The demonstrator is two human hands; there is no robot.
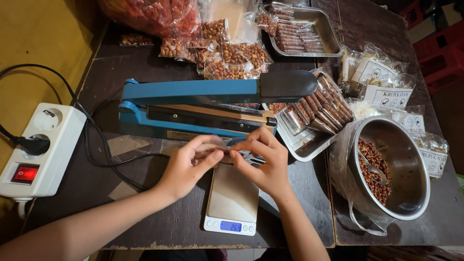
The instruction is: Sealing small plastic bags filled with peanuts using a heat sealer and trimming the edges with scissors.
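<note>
We hold a small clear plastic packet btwn both hands, just above the top edge of the flat silver digital scale w/ its lit blue readout. Left hand: thumb & fingers pinched together on the packet's left end. Right hand: fingertips pinched on the right end, knuckles bent up. The packet runs across the gap btwn the two pinches; what's inside we can't make out, fingers cover most of it.

Just behind the hands sits the blue metal heat sealer, long arm w/ a black plastic handle raised, a tan strip along its lower bar. Right of it, a shiny rectangular steel tray packed w/ thin clear packets of brown nuts, stacked on edge. Further right, a round polished steel bowl standing in a crinkly clear bag, holding reddish-brown peanuts & a metal spoon. Far left, a white plastic power strip w/ a glowing red switch & a black plug. All rests on the dark, scuffed wooden table. At the back, more glossy bags of nuts & a second steel tray.
</note>
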